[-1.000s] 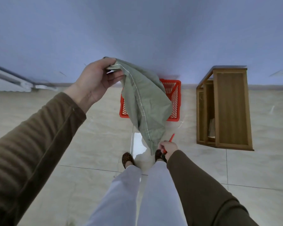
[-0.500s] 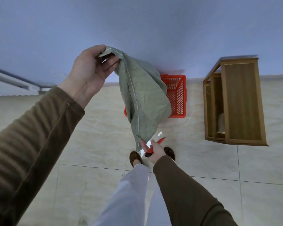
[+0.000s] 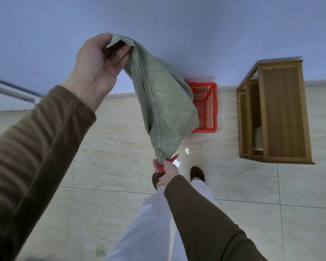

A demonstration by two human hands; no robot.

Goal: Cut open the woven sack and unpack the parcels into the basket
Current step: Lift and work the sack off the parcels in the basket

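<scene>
A limp green woven sack [image 3: 164, 102] hangs in the air, stretched between both hands. My left hand [image 3: 98, 66] grips its upper corner high up. My right hand [image 3: 165, 169] pinches the sack's lower corner and also holds a red-handled cutter [image 3: 167, 163]. Behind the sack, a red plastic basket [image 3: 206, 106] stands on the floor against the wall; the sack hides its left part and its inside. No parcels are visible.
A wooden shelf unit [image 3: 275, 113] stands on the tiled floor to the right of the basket, against the blue wall. My feet in patterned slippers [image 3: 197, 174] are below the sack. A pale rail or sill [image 3: 9, 95] runs at the far left.
The sack has stayed taut between both hands; the view has shifted, the basket now peeks out further right of the sack, and my right hand sits slightly left of my legs.
</scene>
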